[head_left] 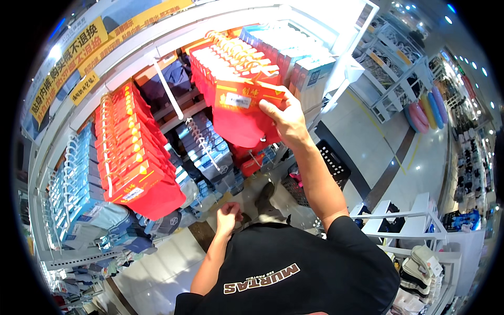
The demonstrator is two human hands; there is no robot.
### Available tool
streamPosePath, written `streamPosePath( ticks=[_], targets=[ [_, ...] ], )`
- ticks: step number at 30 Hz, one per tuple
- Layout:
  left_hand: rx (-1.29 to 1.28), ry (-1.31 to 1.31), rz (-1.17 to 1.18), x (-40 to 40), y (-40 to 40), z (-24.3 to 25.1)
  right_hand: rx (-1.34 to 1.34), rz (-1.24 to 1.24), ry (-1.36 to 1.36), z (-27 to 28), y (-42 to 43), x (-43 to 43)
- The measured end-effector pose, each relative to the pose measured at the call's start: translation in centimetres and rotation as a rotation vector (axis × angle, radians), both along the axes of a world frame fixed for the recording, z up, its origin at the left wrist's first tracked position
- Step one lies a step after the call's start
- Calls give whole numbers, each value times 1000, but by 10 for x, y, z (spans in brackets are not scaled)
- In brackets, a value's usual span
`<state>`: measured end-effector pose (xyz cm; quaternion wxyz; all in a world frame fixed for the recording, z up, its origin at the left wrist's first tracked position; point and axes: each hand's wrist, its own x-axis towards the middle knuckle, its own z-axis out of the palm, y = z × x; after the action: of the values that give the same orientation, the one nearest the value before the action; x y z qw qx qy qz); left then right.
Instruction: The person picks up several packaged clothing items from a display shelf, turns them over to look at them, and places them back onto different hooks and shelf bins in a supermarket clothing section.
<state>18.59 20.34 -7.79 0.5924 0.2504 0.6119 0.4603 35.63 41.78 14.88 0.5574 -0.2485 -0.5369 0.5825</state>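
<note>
My right hand [289,118] reaches up to the upper red row. Its thumb presses on the front of a red printed card header [247,93], while the fingers pass behind the card's right edge. Red fabric underwear [244,125] hangs below that header, which bears a white barcode label. Behind it, more red packs hang in line from orange plastic hooks [232,47]. My left hand [229,216] is low in front of my body, fingers loosely curled, with nothing visible in it. Another row of red packs [136,185] hangs to the left, apart from both hands.
Blue boxed packs [315,75] stand right of the red row. Grey-blue packs [204,145] hang lower, and a bare white display prong [167,88] juts out between the red rows. A dark perforated basket [334,161] stands on the floor. White racks [397,224] are at right.
</note>
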Motion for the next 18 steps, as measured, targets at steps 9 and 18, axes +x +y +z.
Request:
streamPosePath(
  ticks=[9,18],
  targets=[
    [143,-113,-171,15,16,25,52,79,251,15,-43,43],
    [549,195,-332,48,24,69,-235,-145,37,-92,-92,22]
  ],
)
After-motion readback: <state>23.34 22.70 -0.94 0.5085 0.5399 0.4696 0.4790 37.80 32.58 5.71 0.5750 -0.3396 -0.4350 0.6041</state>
